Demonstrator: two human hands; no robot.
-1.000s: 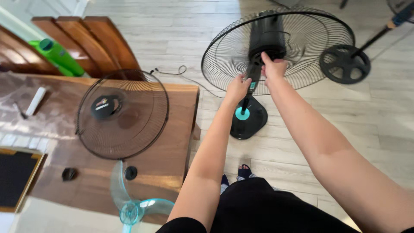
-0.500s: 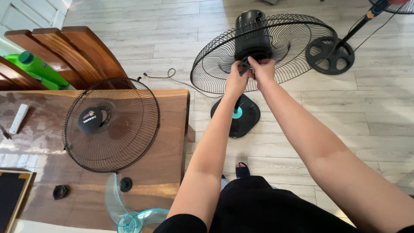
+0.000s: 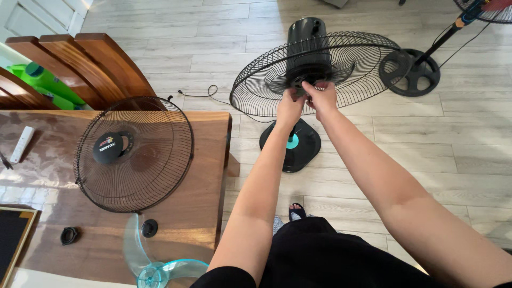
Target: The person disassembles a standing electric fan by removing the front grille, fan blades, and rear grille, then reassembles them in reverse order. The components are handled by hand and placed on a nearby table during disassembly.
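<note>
A black stand fan stands on the floor with its rear wire guard [image 3: 352, 80] tilted up towards me and its motor housing [image 3: 308, 40] behind. My left hand [image 3: 289, 105] and my right hand [image 3: 320, 96] meet at the hub in the middle of the guard, fingers closed around a small part there that I cannot make out. The fan's round black base [image 3: 290, 145] with a teal knob sits below my hands. The detached front guard [image 3: 133, 154] lies flat on the wooden table [image 3: 208, 160], and the clear teal blade [image 3: 152, 261] lies near the table's front edge.
Two small black caps [image 3: 149, 228] [image 3: 69, 235] rest on the table by the blade. A white remote [image 3: 22, 144] lies at the far left. Wooden chair backs [image 3: 90, 64] stand behind the table. Another fan's black base [image 3: 413, 72] sits on the floor at the right.
The view has shifted closer to the fan. My hands have risen from the stand's neck to the hub at the guard's middle and stay closed there.
</note>
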